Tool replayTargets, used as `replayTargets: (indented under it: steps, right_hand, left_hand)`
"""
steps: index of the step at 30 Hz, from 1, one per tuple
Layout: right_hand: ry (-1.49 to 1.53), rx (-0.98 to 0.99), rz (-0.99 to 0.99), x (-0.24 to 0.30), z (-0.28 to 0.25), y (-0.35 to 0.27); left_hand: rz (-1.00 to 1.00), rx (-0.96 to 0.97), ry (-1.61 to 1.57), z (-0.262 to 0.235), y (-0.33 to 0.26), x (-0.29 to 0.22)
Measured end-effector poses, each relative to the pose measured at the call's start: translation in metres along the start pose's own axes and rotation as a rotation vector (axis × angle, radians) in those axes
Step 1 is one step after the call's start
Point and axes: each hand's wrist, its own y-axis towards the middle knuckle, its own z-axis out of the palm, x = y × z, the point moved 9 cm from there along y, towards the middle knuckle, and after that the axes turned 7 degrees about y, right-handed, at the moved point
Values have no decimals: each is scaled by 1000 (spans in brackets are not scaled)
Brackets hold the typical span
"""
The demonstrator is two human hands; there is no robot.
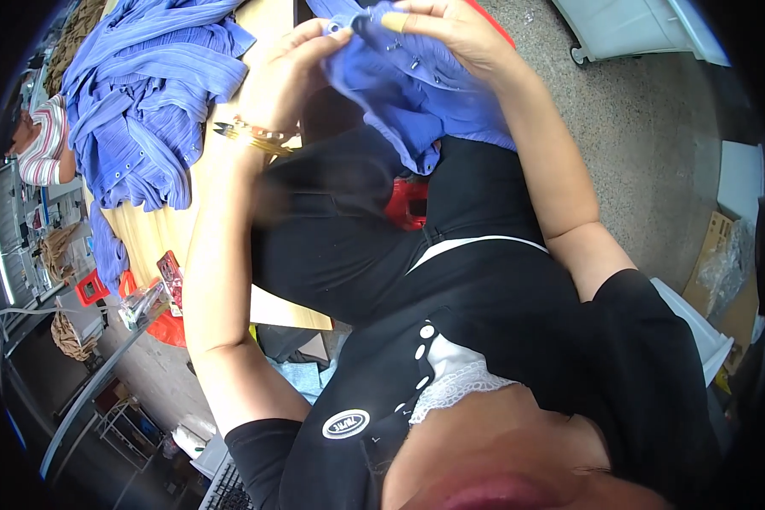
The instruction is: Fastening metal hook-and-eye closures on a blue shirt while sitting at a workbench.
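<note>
Blue garment [416,93] is held up in front of the person, above the lap, gripped by both hands at its top edge. Left hand [293,72] is closed on the cloth, fingertips pinching the hem near a small metal snap; gold bracelets [255,136] and what looks like a small pair of snips sit at that wrist. Right hand [450,30] is also pinched shut on the fabric, thumb and fingers clamping the upper fold, one fingertip wrapped in tan tape. Cloth hangs down from both grips and bunches over the black-clad lap; row of small snaps visible along one edge. Something red [410,202] shows just below the hanging cloth, can't tell what it is. Left of the hands, a wooden table [157,229] carries a pile of the same blue garments [144,93], well apart from the held one. Red bits and a clear packet [144,302] lie near the table's near edge. Speckled floor [646,127] to the right, with cardboard [718,263] and a white bin [629,25] beyond.
</note>
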Motion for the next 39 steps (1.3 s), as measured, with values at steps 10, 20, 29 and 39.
replayTargets:
  steps: [10,20,29,39]
  right_hand:
    - [-278,6,281,-68,-18,-25]
    - [-85,-124,303,-48,-16,-23]
    - [-221,-339,14,4,11,2]
    - [-573,-507,-196,40,23,4]
  left_hand:
    - [6,-51,229,-51,14,22]
    - [140,-237,529,-80,13,14]
    - [115,-362,444,-65,5,1]
    - [248,-365,401,-47,-1,-14]
